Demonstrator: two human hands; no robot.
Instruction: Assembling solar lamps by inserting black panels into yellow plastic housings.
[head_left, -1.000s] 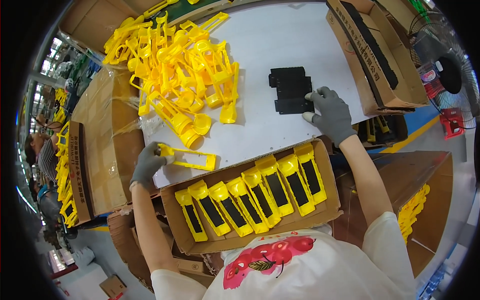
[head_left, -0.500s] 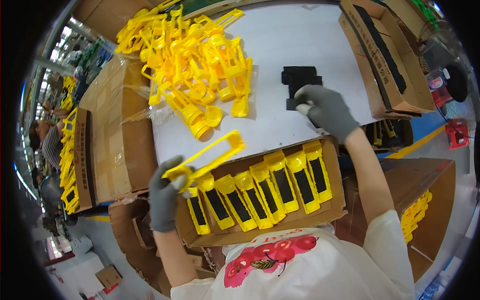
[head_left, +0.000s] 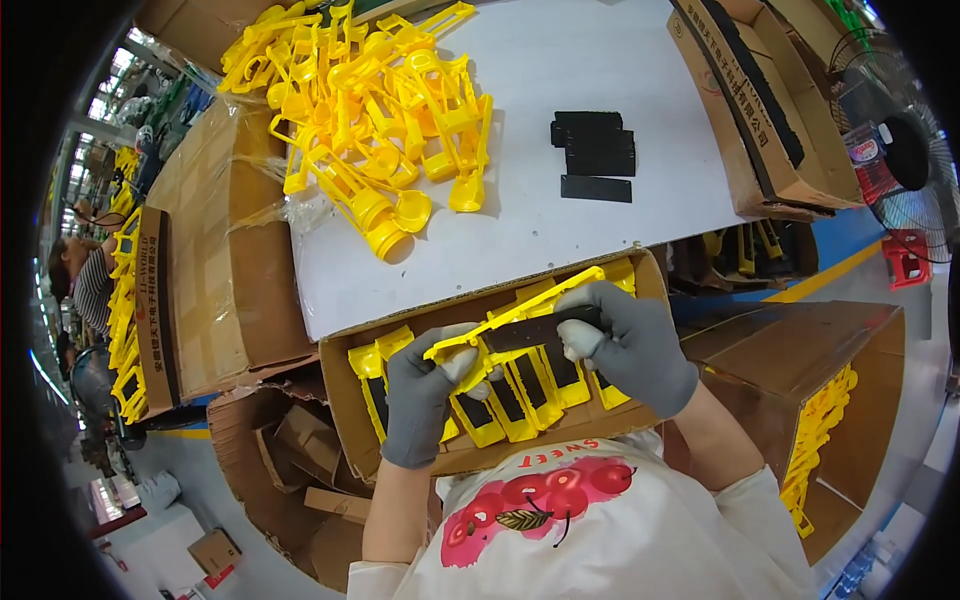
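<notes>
Both hands have met over the cardboard box (head_left: 352, 420): left hand (head_left: 425, 395) grips the yellow frame (head_left: 500, 325), right hand (head_left: 625, 345) presses a black strip (head_left: 540, 330) onto it, fetched from the table (head_left: 560, 235).

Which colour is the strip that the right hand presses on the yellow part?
Black strip, seen in the head view.

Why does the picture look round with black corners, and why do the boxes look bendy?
Head view: a fisheye lens curves straight edges, so the cardboard box bows near the rim, with black beyond the circle; the white table is bright and evenly lit; both hands look sharp.
</notes>
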